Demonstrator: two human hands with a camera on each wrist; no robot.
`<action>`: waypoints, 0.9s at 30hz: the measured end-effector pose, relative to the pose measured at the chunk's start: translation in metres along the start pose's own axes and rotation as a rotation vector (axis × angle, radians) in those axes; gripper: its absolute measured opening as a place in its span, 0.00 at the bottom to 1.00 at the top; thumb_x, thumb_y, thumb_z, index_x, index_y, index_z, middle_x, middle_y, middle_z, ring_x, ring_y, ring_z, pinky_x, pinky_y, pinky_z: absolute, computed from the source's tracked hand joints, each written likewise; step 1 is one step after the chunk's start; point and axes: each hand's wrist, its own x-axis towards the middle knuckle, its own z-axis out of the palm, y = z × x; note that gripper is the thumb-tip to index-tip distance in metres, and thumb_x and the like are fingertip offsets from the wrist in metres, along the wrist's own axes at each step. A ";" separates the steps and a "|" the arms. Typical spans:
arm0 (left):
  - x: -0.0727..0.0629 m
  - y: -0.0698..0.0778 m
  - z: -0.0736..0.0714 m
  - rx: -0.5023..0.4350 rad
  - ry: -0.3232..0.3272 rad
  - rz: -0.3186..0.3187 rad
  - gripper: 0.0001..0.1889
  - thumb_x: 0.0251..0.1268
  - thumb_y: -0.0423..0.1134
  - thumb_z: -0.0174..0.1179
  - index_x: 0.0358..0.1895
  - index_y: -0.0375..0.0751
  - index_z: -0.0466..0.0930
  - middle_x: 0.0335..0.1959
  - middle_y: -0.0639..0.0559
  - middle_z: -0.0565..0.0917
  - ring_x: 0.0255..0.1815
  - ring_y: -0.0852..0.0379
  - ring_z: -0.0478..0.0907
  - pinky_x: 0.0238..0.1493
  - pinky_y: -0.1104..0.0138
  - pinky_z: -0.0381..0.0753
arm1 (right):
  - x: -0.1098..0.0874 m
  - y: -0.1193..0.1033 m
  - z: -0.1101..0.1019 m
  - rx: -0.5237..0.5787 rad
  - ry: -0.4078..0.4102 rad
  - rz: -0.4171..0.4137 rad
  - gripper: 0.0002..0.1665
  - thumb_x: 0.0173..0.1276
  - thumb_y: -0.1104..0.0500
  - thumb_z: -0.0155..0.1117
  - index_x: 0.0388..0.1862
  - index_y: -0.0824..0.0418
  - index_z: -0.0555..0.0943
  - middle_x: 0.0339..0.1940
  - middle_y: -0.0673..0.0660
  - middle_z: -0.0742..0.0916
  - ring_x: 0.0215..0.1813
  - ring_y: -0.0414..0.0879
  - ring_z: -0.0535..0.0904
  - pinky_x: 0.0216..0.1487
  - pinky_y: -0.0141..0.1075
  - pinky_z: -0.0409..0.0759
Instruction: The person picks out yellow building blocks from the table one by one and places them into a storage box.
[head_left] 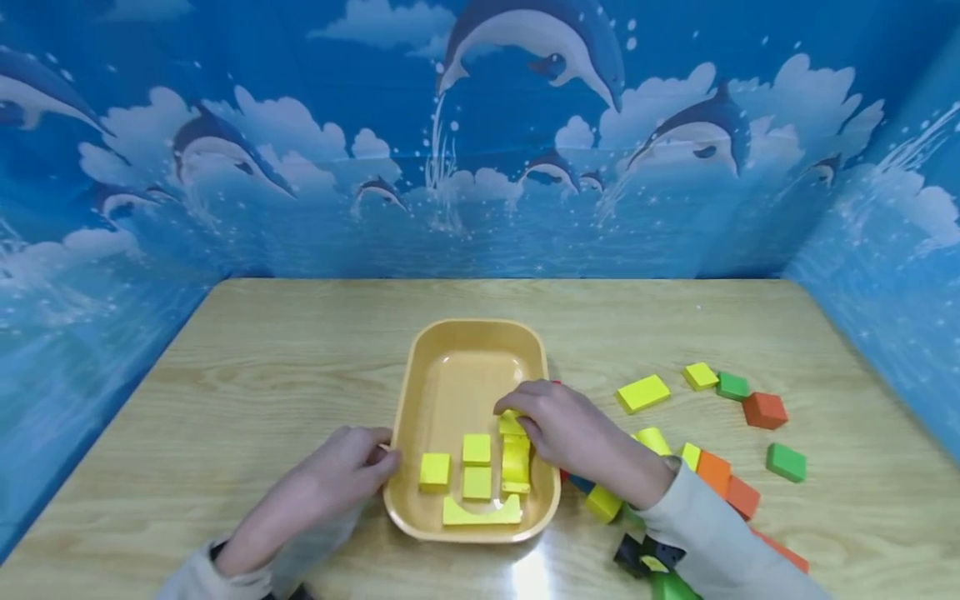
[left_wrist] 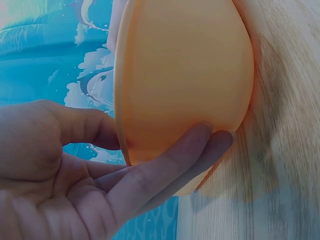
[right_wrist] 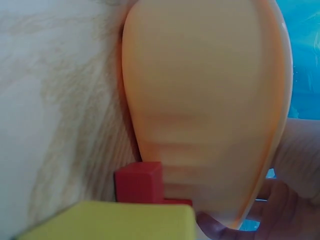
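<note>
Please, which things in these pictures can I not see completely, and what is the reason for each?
- Head view: part of the gripped yellow block, covered by the right hand.
- Head view: whatever lies under the right sleeve, which covers it.
- Head view: the rest of the green block, cut off by the bottom edge.
- Left wrist view: the inside of the tray, hidden by its outer wall.
</note>
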 end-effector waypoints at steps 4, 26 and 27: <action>0.001 0.002 0.000 -0.005 0.006 -0.028 0.07 0.67 0.33 0.51 0.36 0.35 0.79 0.18 0.54 0.75 0.20 0.58 0.69 0.20 0.69 0.68 | 0.000 0.001 -0.001 0.005 -0.007 0.002 0.17 0.62 0.75 0.57 0.46 0.61 0.84 0.43 0.55 0.86 0.47 0.49 0.82 0.48 0.42 0.80; 0.001 0.002 0.001 -0.006 0.007 -0.041 0.09 0.66 0.34 0.51 0.39 0.34 0.79 0.19 0.53 0.75 0.21 0.58 0.69 0.20 0.70 0.67 | 0.000 -0.003 -0.004 0.050 -0.028 0.011 0.19 0.58 0.75 0.60 0.45 0.61 0.85 0.40 0.54 0.88 0.35 0.41 0.79 0.38 0.34 0.78; 0.001 0.002 0.001 -0.007 0.007 -0.041 0.09 0.66 0.33 0.51 0.40 0.33 0.80 0.19 0.53 0.75 0.20 0.58 0.69 0.20 0.70 0.67 | -0.001 -0.003 -0.004 0.056 -0.028 0.009 0.19 0.57 0.75 0.61 0.45 0.61 0.85 0.40 0.54 0.88 0.36 0.41 0.80 0.39 0.35 0.79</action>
